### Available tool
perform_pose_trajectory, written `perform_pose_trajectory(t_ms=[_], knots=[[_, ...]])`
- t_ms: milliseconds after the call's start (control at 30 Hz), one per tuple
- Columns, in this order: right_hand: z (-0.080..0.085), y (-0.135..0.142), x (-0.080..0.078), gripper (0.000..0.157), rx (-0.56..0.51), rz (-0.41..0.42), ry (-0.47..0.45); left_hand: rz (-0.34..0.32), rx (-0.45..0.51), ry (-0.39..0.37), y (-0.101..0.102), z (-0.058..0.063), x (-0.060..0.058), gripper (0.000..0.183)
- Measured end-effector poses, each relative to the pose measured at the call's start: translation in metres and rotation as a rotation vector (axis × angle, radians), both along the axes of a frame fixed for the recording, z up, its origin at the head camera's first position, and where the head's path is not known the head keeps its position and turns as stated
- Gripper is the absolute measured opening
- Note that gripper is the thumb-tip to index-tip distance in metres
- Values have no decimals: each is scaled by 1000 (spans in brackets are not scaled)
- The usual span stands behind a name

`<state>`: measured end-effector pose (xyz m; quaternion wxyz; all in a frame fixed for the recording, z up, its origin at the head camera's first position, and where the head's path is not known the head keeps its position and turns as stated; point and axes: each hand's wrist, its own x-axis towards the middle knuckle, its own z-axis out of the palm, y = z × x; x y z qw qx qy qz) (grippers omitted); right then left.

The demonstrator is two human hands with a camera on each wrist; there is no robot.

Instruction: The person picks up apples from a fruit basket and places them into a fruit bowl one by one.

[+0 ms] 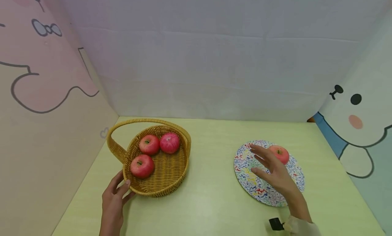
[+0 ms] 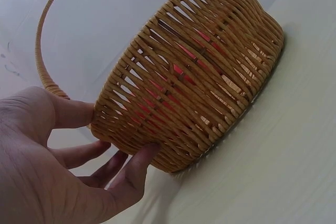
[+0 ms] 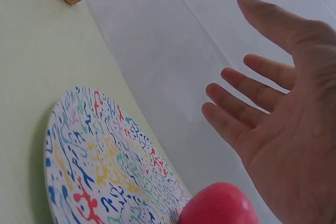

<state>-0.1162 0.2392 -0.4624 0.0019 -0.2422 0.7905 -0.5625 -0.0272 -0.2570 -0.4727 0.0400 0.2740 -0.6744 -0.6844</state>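
Observation:
A woven basket point(image 1: 166, 173) with a tall arched handle stands on the left of the table. In it lie two red apples point(image 1: 142, 166) and a deeper pink round fruit point(image 1: 169, 143) with pale streaks. My left hand point(image 1: 114, 199) holds the basket at its near left side, thumb and fingers spread around the wickerwork point(image 2: 173, 82). On the right, a round board point(image 1: 254, 188) with a multicoloured squiggle pattern carries one red apple point(image 1: 280, 153). Above this board hovers my right hand point(image 1: 275, 173), fingers extended and apart, holding nothing; the apple point(image 3: 219, 205) sits below its palm.
A pale yellow-green table point(image 1: 211, 181) lies under everything. A white cloth point(image 1: 214, 69) hangs along its back edge. Panels with cartoon drawings flank it on the left point(image 1: 46, 134) and right point(image 1: 367, 154). A small black piece point(image 1: 276, 224) juts out by the right sleeve point(image 1: 301, 227).

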Motion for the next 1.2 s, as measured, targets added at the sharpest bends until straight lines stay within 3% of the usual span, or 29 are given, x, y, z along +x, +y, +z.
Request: perform_pose_trajectory(t_ms=[267,700,1200], knots=[[0,-20,-1,67,-20,-12,-19,5,2,6,-1,0,-2,61],[-6,-47,-7,60,-69,3,63,21,3,5,0,-1,-3,61],[-2,-82,-8,62,-103,99,92,18,5,-5,1,0,-2,60]])
